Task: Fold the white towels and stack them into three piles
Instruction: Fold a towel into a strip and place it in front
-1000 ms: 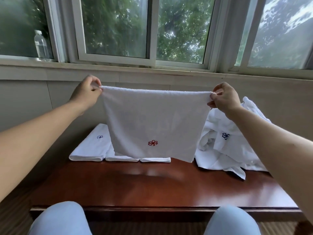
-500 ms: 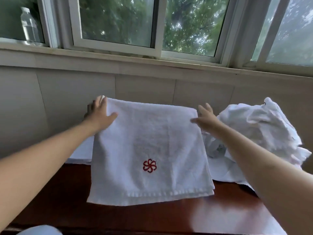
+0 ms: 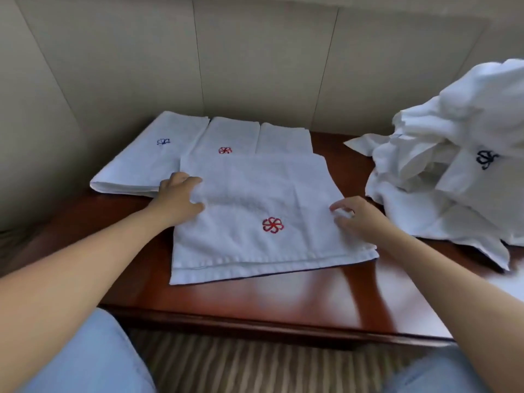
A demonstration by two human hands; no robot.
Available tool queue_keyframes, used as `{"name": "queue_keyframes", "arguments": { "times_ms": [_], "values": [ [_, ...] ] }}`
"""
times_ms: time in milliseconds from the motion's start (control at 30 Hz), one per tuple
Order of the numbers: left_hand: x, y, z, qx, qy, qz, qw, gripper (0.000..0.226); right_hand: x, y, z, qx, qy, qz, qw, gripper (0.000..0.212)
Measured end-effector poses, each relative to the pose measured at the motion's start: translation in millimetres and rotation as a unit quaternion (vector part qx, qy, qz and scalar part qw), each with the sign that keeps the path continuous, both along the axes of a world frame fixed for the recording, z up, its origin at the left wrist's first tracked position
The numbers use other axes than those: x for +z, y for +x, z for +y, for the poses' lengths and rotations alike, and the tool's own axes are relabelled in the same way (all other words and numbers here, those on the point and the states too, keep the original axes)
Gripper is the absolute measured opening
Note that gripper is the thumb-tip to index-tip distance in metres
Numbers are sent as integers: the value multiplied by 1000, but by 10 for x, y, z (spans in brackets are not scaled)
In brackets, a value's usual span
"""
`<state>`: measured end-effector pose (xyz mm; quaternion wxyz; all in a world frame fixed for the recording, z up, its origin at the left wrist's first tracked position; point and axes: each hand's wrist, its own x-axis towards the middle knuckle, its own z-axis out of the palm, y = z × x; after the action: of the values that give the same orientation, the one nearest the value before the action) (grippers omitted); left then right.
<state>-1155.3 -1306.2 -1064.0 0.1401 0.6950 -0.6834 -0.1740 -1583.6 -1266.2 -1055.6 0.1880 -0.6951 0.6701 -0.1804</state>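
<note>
White towel (image 3: 255,211) with a red flower lies flat on the worktop (image 3: 255,296); our left hand (image 3: 178,198) pinches its left edge, our right hand (image 3: 355,214) its right edge.

A white towel (image 3: 255,211) with a red flower mark lies flat, folded double, on the worktop. Behind it sit three folded towels (image 3: 198,143) side by side. At right lies a crumpled heap (image 3: 459,165) of unfolded ones.
</note>
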Motion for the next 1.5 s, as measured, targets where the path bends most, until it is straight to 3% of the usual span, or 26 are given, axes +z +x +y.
{"name": "queue_keyframes", "arguments": {
  "times_ms": [233, 400, 567, 667, 800, 933, 1067, 1167, 1233, 1300, 1433, 1500],
  "values": [
    [98, -53, 298, 78, 53, 61, 994, 84, 36, -101, 117, -121, 41, 44, 991, 51],
    [109, -23, 610, 31, 63, 110, 991, 75, 80, -132, 261, -126, 52, 30, 990, 43],
    [148, -37, 785, 62, 95, 111, 987, 80, 142, -144, 420, -134, 125, 36, 982, 28],
    [164, -67, 820, 39, 79, 126, 988, 74, 158, -192, 448, -133, 114, 24, 984, 44],
    [183, -127, 813, 26, 82, 154, 984, 66, 154, -209, 455, -122, 95, 9, 988, 30],
    [287, -121, 820, -4, 122, 135, 983, 50, 135, -196, 423, -125, 115, -20, 985, 24],
    [397, -38, 880, -27, 227, 223, 948, 34, 151, -214, 439, -136, 148, -38, 979, 15],
    [483, 41, 917, -19, 230, 257, 939, 27, 211, -232, 452, -160, 116, -161, 967, 12],
    [556, 137, 936, -1, 236, 365, 900, 31, 325, -262, 472, -182, 95, -324, 923, 11],
    [586, 190, 995, -3, 244, 415, 876, 33, 372, -293, 515, -184, 100, -385, 899, 7],
    [415, 117, 1156, -31, 271, 220, 937, 25, 205, -311, 654, -167, 204, -293, 919, 6],
    [406, 87, 1175, -34, 269, 196, 942, 25, 161, -326, 644, -157, 203, -272, 927, 8]
  ]
}}
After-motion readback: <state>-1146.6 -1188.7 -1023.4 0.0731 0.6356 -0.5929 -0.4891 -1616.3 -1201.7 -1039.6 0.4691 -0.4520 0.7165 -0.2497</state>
